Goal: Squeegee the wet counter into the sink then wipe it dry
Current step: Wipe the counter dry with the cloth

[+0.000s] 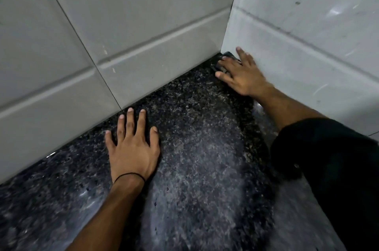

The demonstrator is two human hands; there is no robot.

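The counter (196, 160) is dark speckled granite with a dull wet sheen, running into a tiled corner. My right hand (242, 74) reaches into that far corner and presses down on a small dark object (230, 55), most of it hidden under my fingers; I cannot tell whether it is a squeegee or a cloth. My left hand (132, 146) lies flat on the counter near the back wall, fingers spread, holding nothing. A thin black band circles the left wrist. No sink is in view.
Pale glossy wall tiles (143, 24) rise behind the counter and another tiled wall (307, 35) closes the right side, meeting at the corner. My black sleeve (328, 158) covers the lower right of the view.
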